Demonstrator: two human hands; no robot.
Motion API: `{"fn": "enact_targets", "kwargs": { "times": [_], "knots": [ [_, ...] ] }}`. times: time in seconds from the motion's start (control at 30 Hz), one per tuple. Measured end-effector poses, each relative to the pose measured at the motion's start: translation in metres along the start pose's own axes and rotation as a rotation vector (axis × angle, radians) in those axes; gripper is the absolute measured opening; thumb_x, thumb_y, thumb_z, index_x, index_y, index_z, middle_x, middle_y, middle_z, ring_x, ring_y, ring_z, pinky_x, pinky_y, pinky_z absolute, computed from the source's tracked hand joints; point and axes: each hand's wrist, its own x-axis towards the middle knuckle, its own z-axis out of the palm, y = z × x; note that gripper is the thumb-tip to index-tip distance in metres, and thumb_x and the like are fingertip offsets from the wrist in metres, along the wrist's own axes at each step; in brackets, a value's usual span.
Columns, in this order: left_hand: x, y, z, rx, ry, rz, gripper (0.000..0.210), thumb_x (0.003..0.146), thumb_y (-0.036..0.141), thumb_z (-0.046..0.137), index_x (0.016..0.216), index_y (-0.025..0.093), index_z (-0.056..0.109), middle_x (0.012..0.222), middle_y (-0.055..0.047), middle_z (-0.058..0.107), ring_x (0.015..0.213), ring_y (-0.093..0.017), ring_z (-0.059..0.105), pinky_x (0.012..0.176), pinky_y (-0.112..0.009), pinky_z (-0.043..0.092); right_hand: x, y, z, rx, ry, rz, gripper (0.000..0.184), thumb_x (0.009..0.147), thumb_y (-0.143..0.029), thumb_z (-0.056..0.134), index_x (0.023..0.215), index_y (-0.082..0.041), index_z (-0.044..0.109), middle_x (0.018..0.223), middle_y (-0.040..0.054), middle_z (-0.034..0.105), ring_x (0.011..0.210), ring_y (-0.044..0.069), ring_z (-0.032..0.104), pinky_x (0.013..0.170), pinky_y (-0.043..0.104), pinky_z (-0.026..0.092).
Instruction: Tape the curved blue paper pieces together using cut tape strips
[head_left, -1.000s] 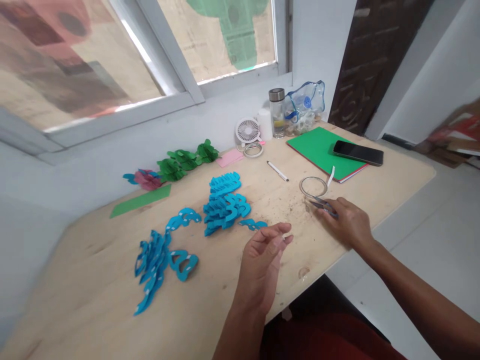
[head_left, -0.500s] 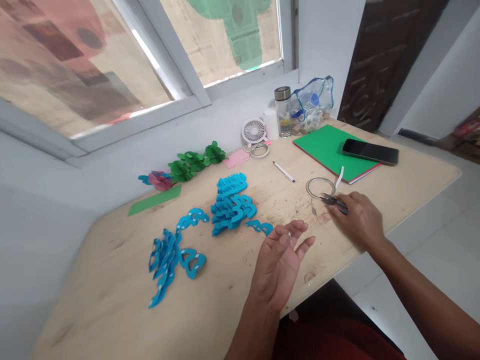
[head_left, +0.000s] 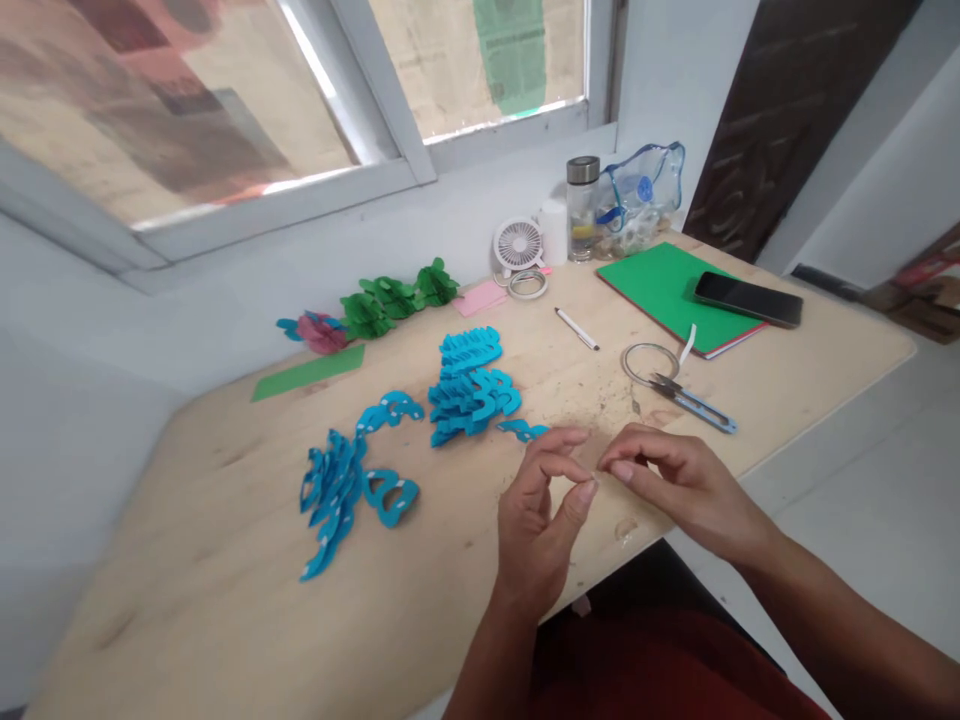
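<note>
As both hands hover close together over the near edge of the table (head_left: 202, 560), the left hand (head_left: 536, 525) pinches thumb and index finger tip to tip on a tiny pale scrap (head_left: 595, 479), too small to identify. The right hand (head_left: 690, 490) sits just beside that pinch, thumb and index drawn close; cannot tell whether they grip anything. Snips (head_left: 703, 408) lie just beyond the right hand, blade tips at the silver ring (head_left: 649, 346). A blue paper strip (head_left: 519, 429) lies just past the left fingers, partly hidden. Well left of the grip: white-marked blue cutouts (head_left: 339, 490).
</note>
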Motion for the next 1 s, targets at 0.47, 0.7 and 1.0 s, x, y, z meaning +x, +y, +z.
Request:
{"fn": "enact_targets", "kwargs": {
  "times": [0.47, 0.7, 1.0],
  "knots": [
    [-0.005, 0.010, -0.024, 0.468, -0.100, 0.299, 0.013, 0.083, 0.009, 0.058, 0.085, 0.022, 0.059, 0.118, -0.007, 0.059, 0.120, -0.025, 0.048, 0.100, -0.047, 0.037, 0.003, -0.016, 0.012, 0.023, -0.110, 0.061, 0.017, 0.084, -0.028, 0.057, 0.072, -0.019, 0.063, 0.066, -0.0017, 0.052, 0.063, 0.012, 0.045, 0.060, 0.026, 0.036],
    [-0.003, 0.011, -0.023, 0.566, -0.151, 0.357, 0.014, 0.083, 0.007, 0.056, 0.085, 0.021, 0.058, 0.118, -0.009, 0.058, 0.123, -0.025, 0.044, 0.100, -0.046, 0.037, 0.004, -0.016, 0.011, -0.043, -0.088, 0.050, 0.015, 0.080, -0.022, 0.057, 0.065, -0.019, 0.060, 0.062, -0.0023, 0.053, 0.060, 0.012, 0.047, 0.058, 0.025, 0.038],
    [-0.004, 0.006, -0.017, 0.418, -0.189, 0.231, 0.012, 0.084, 0.010, 0.057, 0.084, 0.022, 0.058, 0.120, -0.008, 0.059, 0.123, -0.024, 0.045, 0.103, -0.047, 0.033, 0.003, -0.004, 0.011, -0.007, -0.083, 0.148, 0.010, 0.075, -0.018, 0.054, 0.065, -0.018, 0.056, 0.061, -0.0037, 0.049, 0.061, 0.011, 0.045, 0.059, 0.025, 0.036]
  ]
}}
